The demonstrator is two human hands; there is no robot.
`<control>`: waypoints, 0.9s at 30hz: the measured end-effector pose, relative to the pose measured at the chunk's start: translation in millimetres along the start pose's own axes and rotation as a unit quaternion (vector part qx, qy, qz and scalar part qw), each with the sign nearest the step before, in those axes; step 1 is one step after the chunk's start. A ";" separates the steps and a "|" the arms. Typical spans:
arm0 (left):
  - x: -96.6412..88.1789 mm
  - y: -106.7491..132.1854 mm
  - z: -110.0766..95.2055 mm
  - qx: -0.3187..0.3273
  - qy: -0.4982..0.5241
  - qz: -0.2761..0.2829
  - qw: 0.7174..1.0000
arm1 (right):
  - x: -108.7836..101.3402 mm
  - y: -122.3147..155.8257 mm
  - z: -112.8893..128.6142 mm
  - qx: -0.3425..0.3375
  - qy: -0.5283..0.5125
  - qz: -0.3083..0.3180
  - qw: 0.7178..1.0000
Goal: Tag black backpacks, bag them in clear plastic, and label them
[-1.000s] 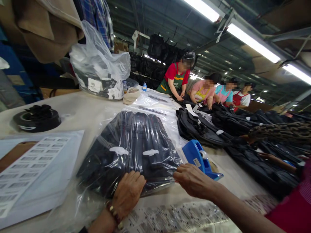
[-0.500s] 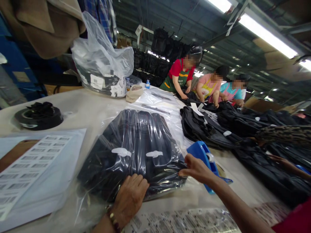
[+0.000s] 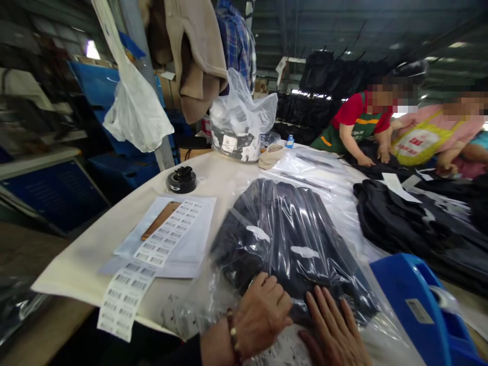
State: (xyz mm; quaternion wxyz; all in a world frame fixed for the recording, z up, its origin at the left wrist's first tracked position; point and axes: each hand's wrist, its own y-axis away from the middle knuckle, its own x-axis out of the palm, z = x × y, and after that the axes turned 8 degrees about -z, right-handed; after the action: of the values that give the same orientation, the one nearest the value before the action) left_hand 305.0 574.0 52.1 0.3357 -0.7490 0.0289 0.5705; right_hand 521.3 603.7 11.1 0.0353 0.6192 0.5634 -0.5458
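Observation:
A clear plastic bag [image 3: 290, 218] with a black padded article in it, perhaps a backpack, lies flat on the table before me. Two white patches show through the film. My left hand [image 3: 263, 312], with a beaded bracelet at the wrist, has its fingers curled down on the bag's near edge. Beside it my right hand [image 3: 335, 325] rests flat on the same edge, fingers stretched out and holding nothing. A blue tape dispenser [image 3: 415, 300] stands to the right of the bag. The film under my curled left fingers is partly hidden.
On the left, barcode label sheets [image 3: 168, 234] lie over papers and a brown phone-like object [image 3: 162, 218], one strip hanging off the edge. Behind are a black roll [image 3: 182, 180] and a filled plastic sack [image 3: 240, 137]. Black bags [image 3: 400, 218] are piled right; co-workers [image 3: 358, 122] stand beyond.
My view has swung left, bringing the label strip and table edge into sight. My right hand has moved from the bag's right corner to lie flat beside my left.

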 end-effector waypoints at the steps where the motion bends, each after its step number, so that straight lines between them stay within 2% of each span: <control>1: -12.8 10.8 4.9 0.015 -0.007 -0.005 1.000 | -0.9 0.4 -0.6 0.005 -0.003 0.000 1.000; 3: -37.6 36.1 20.4 0.030 -0.019 -0.009 0.999 | -4.0 0.3 -0.6 0.014 -0.009 0.006 1.000; 5: -56.7 60.6 40.6 0.064 -0.029 0.032 0.997 | -6.1 0.1 0.7 0.024 -0.014 0.016 0.999; 8: -68.1 84.5 67.1 0.093 -0.059 0.074 0.991 | -5.9 0.5 2.8 0.036 -0.020 0.024 0.999; 11: -63.5 90.6 80.5 0.106 -0.088 0.051 0.989 | -4.9 0.7 3.2 0.041 -0.024 0.022 0.999; 15: -55.7 87.1 86.6 0.158 -0.107 -0.045 0.981 | -6.2 0.7 2.3 0.040 -0.027 0.014 0.999; 17: -55.3 85.9 89.8 0.164 -0.094 -0.085 0.978 | -6.5 1.8 2.0 0.040 -0.030 0.013 0.999; 18: -55.5 85.5 91.8 0.153 -0.078 -0.094 0.981 | -6.3 2.6 2.0 0.040 -0.031 0.014 0.999; 23: -50.8 79.8 102.1 0.040 -0.014 -0.057 0.998 | -3.8 5.3 2.5 0.052 -0.034 0.016 0.998; 27: -36.0 71.4 107.1 -0.005 -0.080 -0.106 0.991 | -4.1 4.9 2.9 0.059 -0.037 0.013 0.998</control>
State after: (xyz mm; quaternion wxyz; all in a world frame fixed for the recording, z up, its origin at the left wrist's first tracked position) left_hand 172.5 564.0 36.7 0.3922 -0.7014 -0.0802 0.5897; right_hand 524.1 597.3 10.1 0.0270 0.6067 0.5207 -0.6000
